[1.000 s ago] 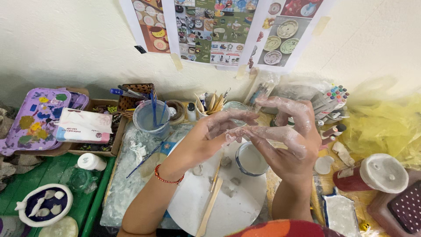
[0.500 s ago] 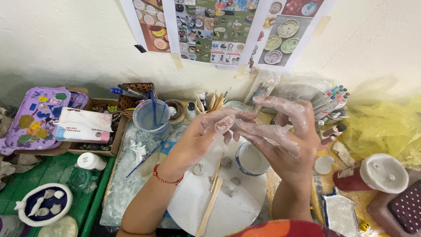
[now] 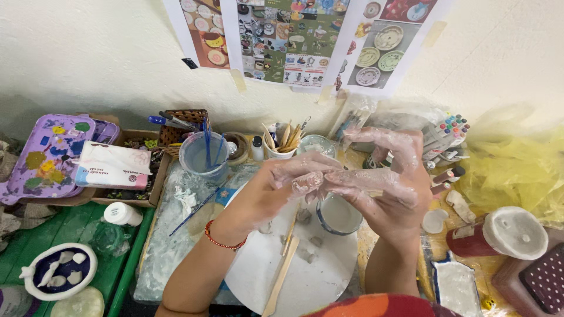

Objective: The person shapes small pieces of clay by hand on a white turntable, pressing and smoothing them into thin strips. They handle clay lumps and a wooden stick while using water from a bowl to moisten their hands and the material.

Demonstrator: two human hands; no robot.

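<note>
At centre frame the left hand point(image 3: 276, 182) and right hand point(image 3: 388, 176), both slick with pale clay, meet fingertip to fingertip above the white turntable point(image 3: 317, 276), seemingly pinching a small clay bit hidden between them; shaping looks underway; further pinching needs light, even pressure.

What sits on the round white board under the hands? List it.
On the round white board: wooden sticks, small clay lumps and a bowl. The hands cover the rest.

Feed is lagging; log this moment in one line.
left hand: clay-smeared, fingertips meeting right hand | held above: round white board, small bowl | wooden sticks on board
</note>
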